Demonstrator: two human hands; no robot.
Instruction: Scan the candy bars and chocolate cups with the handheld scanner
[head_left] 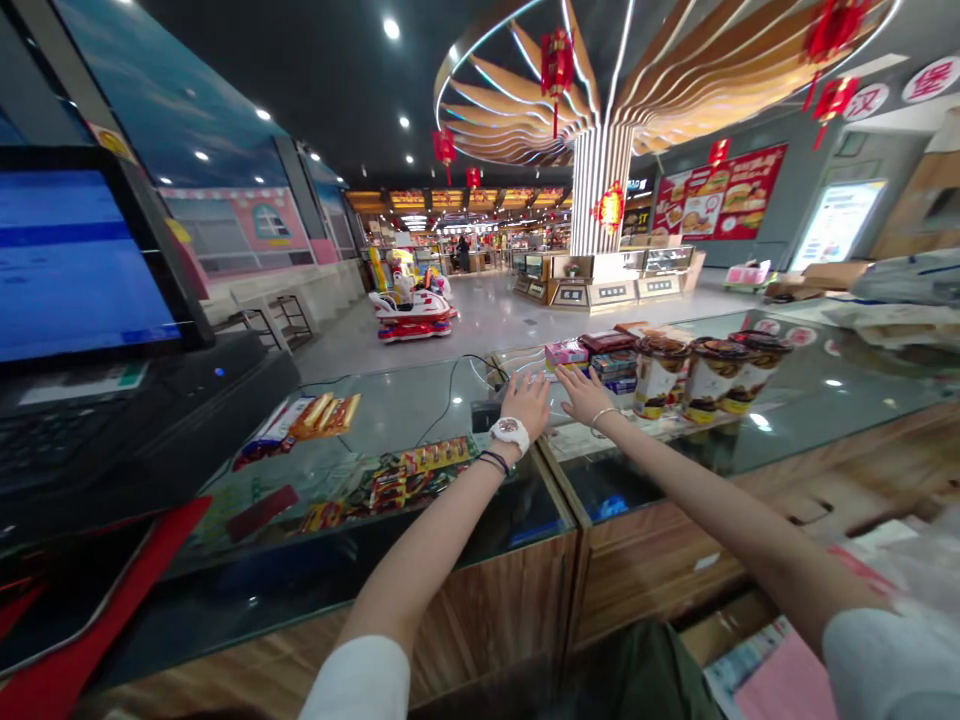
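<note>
Both my arms stretch out over a glass counter top (420, 410). My left hand (526, 400), with a white watch on the wrist, lies flat and open on the glass. My right hand (585, 396), a thin bangle on its wrist, is also open, fingers spread, beside the left one. Just beyond the fingertips sit stacked small boxes (592, 358) in pink and dark red. Neither hand holds anything.
Three lidded cups (705, 378) stand in a row to the right of the boxes. Snack packets (319, 415) lie on the glass at left. A till screen (75, 260) and a black base fill the left. A cable (457, 385) crosses the counter. Mall floor with a kiddie ride (412, 312) lies beyond.
</note>
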